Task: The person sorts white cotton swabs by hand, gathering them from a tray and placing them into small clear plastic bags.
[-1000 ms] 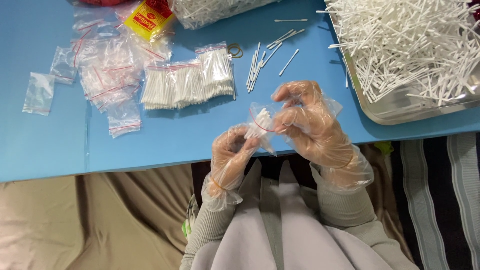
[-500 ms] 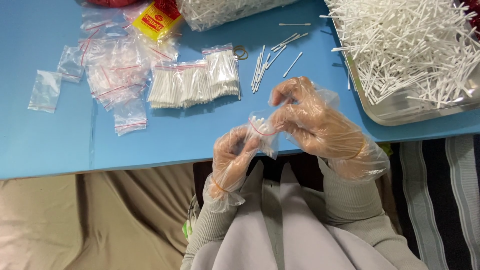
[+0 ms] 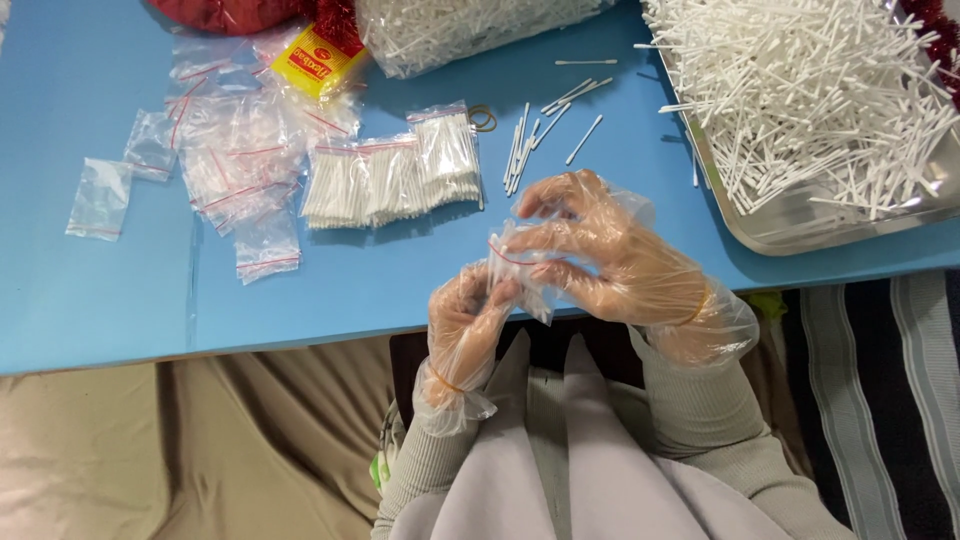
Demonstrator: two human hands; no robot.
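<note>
Both my hands wear thin clear plastic gloves. My left hand (image 3: 466,325) and my right hand (image 3: 612,255) together pinch a small empty clear zip bag (image 3: 518,272) with a red strip, held just above the near edge of the blue table (image 3: 330,290). Three filled bags of white cotton swabs (image 3: 392,172) lie in a row beyond my hands. A few loose swabs (image 3: 535,135) lie next to them. A metal tray (image 3: 800,225) heaped with loose swabs (image 3: 800,90) stands to the right.
A pile of empty zip bags (image 3: 225,165) lies at the left, with a yellow packet (image 3: 318,62) behind it. A large clear bag of swabs (image 3: 460,25) and something red (image 3: 225,12) sit at the far edge. A rubber band (image 3: 483,120) lies by the filled bags.
My hands have stayed near the table edge and kept working the small bag between the fingers; the view has shifted slightly.
</note>
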